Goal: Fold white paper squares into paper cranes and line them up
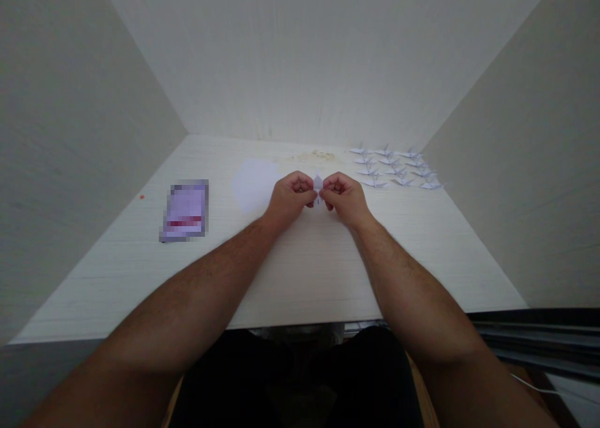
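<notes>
Between my two hands is a small folded white paper [318, 183], a narrow shape with a point toward the back. My left hand [294, 195] pinches its left edge between thumb and fingers. On the opposite edge, the thumb and fingers of my right hand [344, 197] are closed in the same way. Both hands are just above the table, near its middle. Part of the paper is hidden behind the fingertips. To the right, several finished white paper cranes [391, 163] stand in rows.
A pale round stack of paper or light patch [255, 183] lies left of my hands. Further left is a blurred-out purple item [185, 210] with a red stripe. A small orange spot [142, 197] marks the left side. Walls enclose the table [304, 278] on three sides.
</notes>
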`<state>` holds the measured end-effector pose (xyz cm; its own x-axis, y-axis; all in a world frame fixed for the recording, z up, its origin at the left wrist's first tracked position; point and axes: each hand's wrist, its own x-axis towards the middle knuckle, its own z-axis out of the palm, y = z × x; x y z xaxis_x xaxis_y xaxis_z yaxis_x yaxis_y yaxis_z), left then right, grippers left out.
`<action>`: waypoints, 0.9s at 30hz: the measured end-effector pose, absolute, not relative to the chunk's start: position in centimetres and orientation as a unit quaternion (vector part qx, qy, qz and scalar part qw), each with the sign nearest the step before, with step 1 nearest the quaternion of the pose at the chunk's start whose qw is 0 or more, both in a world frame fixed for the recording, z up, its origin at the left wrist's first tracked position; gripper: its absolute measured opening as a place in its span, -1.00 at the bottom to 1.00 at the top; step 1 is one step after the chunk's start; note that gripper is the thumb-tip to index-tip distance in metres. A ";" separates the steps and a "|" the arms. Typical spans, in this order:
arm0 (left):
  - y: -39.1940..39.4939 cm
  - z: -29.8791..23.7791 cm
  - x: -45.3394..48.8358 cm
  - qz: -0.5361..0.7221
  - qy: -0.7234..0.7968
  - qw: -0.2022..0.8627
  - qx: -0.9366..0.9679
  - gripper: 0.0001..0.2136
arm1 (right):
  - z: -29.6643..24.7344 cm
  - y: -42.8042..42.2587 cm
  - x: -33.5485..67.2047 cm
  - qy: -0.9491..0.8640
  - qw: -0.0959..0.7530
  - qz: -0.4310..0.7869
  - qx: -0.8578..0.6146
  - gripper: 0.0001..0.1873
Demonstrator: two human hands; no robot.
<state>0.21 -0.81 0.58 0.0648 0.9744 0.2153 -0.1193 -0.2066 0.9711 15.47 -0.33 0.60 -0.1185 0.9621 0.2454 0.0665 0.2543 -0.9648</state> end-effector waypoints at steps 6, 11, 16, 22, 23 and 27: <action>-0.8 0.5 0.3 0.564 0.389 0.506 0.523 -0.85 | 0.5 -0.2 15.7 -0.606 0.521 0.455 -0.393 -0.86; -0.7 0.4 0.3 0.559 0.388 0.515 0.521 -0.86 | 0.9 -0.3 15.8 -0.614 0.505 0.460 -0.395 -0.91; -0.7 0.2 0.3 0.555 0.388 0.527 0.514 -0.86 | 1.3 -0.4 16.0 -0.621 0.496 0.459 -0.396 -0.93; -0.6 0.3 0.2 0.547 0.388 0.564 0.482 -0.86 | 1.5 -0.5 16.2 -0.622 0.494 0.445 -0.414 -0.93; -0.6 0.3 0.1 0.545 0.388 0.571 0.475 -0.86 | 1.5 -0.5 16.3 -0.623 0.495 0.444 -0.413 -0.93; -0.7 0.7 0.1 0.538 0.393 0.587 0.461 -0.89 | 1.5 -0.6 16.4 -0.629 0.496 0.438 -0.407 -0.93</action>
<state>0.09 -0.73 0.67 0.1129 0.9930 0.0343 -0.2689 -0.0027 0.9632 16.40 -0.62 1.53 -0.1762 0.9474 0.2671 0.0784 0.2839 -0.9556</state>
